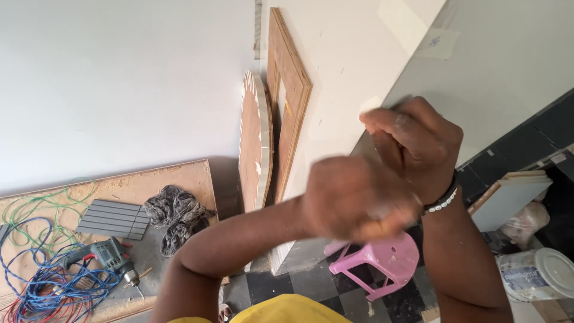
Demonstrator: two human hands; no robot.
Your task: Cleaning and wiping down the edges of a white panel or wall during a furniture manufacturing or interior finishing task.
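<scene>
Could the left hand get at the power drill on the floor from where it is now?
Probably not without bending down: the left hand is raised against the right hand near the white panel, while the power drill lies far below among cables.

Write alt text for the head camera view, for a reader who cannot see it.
Two bare hands, left hand and right hand, meet, blurred, in front of a white panel. Behind them a round wooden disc and a wooden frame lean on the wall; a pink stool lies tipped below, a drill among cables at left.
</scene>
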